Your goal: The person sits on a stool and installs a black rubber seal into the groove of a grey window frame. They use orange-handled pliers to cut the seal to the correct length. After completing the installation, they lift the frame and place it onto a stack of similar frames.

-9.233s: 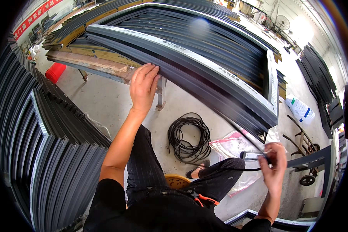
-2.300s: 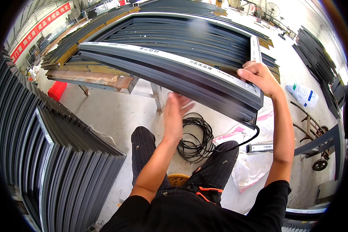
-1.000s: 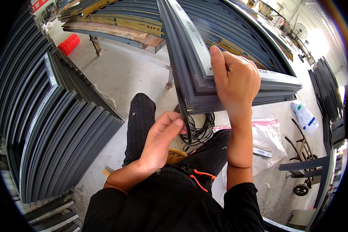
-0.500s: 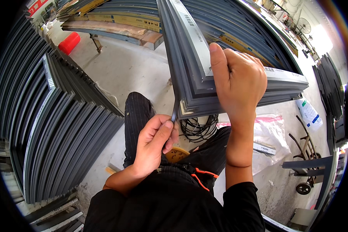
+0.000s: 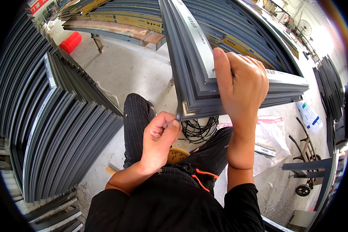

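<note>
A dark grey metal frame (image 5: 189,87) with pale film on its upper face juts toward me, its corner nearest. My right hand (image 5: 243,83) is wrapped over the frame just right of that corner, thumb on top, fingertips hidden. At the corner's lower left, my left hand (image 5: 160,135) pinches the end of a thin dark strip (image 5: 178,110) between thumb and forefinger. The strip runs up along the frame's left side; its material I cannot make out. Below the corner lies a coil of black cable (image 5: 201,128) on the floor.
Tall stacks of dark frames (image 5: 62,143) stand at my left. A wooden bench (image 5: 116,29) and a red bucket (image 5: 70,42) are farther back. Between my legs sits a yellow bowl (image 5: 177,155) of small dark pieces. White sheeting (image 5: 274,135) and a hand truck (image 5: 307,154) are at right.
My left hand has shifted slightly right, closer to the frame's corner, and less of the strip shows beside its fingers. My right hand keeps its grip on the frame.
</note>
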A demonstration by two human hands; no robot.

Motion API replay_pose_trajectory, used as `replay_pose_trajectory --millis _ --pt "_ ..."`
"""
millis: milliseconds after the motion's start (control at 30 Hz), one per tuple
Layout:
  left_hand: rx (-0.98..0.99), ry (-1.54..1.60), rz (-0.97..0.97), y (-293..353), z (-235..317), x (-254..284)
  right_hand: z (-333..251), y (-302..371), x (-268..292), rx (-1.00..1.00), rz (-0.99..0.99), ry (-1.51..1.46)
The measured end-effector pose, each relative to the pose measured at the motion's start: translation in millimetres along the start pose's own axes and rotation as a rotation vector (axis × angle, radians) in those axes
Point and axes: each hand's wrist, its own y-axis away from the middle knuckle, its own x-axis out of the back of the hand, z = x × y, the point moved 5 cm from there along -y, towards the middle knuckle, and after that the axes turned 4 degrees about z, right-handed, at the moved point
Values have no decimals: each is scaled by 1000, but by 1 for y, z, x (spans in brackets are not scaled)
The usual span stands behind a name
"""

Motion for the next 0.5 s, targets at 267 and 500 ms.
replay_pose_trajectory --millis 267,500 --pt "-15 -49 -16 -8 -7 21 2 144 51 296 1 -296" --pt "-247 -354 11 -31 -1 47 6 341 31 -342 -885 -112"
